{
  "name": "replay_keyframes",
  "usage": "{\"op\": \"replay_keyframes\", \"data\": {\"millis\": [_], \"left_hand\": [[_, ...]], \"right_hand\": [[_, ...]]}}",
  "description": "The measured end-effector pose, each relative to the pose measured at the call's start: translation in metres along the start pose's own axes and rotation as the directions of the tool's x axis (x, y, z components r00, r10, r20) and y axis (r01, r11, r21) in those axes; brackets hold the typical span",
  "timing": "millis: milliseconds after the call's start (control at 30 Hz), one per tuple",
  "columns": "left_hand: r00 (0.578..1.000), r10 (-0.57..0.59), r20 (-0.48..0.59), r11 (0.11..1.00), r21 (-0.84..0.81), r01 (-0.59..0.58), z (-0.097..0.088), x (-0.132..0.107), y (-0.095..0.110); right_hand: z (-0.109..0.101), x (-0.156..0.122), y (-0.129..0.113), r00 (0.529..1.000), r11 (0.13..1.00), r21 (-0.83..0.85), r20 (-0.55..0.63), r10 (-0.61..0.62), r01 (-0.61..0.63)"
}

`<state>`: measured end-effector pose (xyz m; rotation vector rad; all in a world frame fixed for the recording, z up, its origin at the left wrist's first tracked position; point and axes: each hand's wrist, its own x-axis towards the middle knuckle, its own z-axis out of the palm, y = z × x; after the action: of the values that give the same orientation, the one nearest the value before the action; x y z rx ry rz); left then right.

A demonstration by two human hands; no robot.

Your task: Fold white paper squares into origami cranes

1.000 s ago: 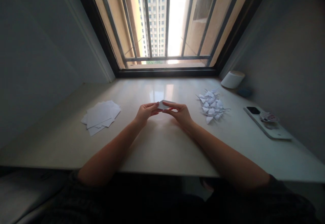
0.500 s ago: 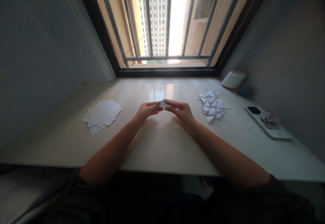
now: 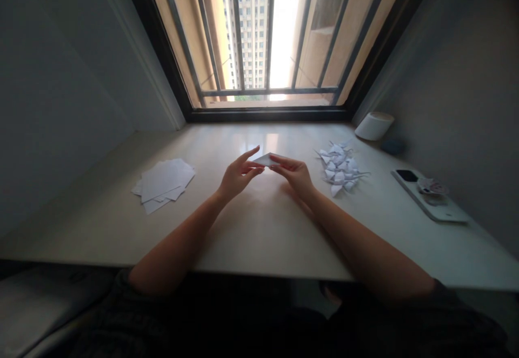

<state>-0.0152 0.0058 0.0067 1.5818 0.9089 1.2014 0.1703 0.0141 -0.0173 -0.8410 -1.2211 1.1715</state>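
A small piece of white paper (image 3: 267, 159), folded to a peaked, pointed shape, is held up just above the table between my two hands. My right hand (image 3: 295, 173) pinches its right side between thumb and fingers. At the left corner of the paper is my left hand (image 3: 237, 178), index finger raised and spread away. Its thumb and another finger stay at the paper's lower left edge; their exact contact is hard to see. Right of my hands lies a pile of small folded white paper pieces (image 3: 338, 167) with thin pointed ends.
A loose stack of flat white paper sheets (image 3: 164, 182) lies on the left of the white table (image 3: 251, 239). On the right are a phone (image 3: 430, 201) with a small object on it, and a white cylinder (image 3: 373, 126) by the wall. Behind stands a barred window (image 3: 267, 92).
My left index finger has lifted off the paper and spread upward. The folded paper and my right hand have shifted slightly up and to the right.
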Motion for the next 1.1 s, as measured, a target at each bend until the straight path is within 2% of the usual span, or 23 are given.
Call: {"op": "replay_keyframes", "data": {"millis": [133,333,500,600,700,867,1100], "left_hand": [[0.998,0.064,-0.027,0.997,0.052,-0.063,0.004,-0.001,-0.002],[0.996,0.002,-0.090,1.000,-0.025,-0.005,0.009,-0.002,-0.005],[0.989,0.032,-0.147,0.990,0.140,-0.011,0.011,-0.007,0.000],[0.986,0.059,-0.156,0.983,0.180,-0.030,0.010,-0.007,-0.001],[0.987,0.038,-0.157,0.992,0.122,-0.018,0.010,-0.006,-0.004],[0.989,-0.071,-0.132,0.997,-0.033,0.067,0.014,-0.004,-0.005],[0.981,-0.147,-0.131,0.987,-0.081,0.137,0.016,-0.004,-0.001]], "right_hand": [[0.002,-0.001,-0.003,0.999,0.999,0.017,0.021,0.027,-0.028],[0.004,-0.004,-0.005,0.999,1.000,-0.021,0.031,0.018,-0.017],[0.005,-0.005,-0.005,1.000,0.998,-0.068,0.028,0.008,-0.006],[0.006,-0.006,-0.003,0.999,0.998,-0.057,0.047,0.017,-0.015],[0.007,-0.006,-0.003,0.999,0.999,-0.046,0.042,0.024,-0.022],[0.008,-0.006,-0.004,1.000,0.998,-0.060,-0.024,-0.009,0.007],[0.009,-0.006,-0.003,0.995,0.997,-0.048,-0.077,-0.057,0.054]]}}
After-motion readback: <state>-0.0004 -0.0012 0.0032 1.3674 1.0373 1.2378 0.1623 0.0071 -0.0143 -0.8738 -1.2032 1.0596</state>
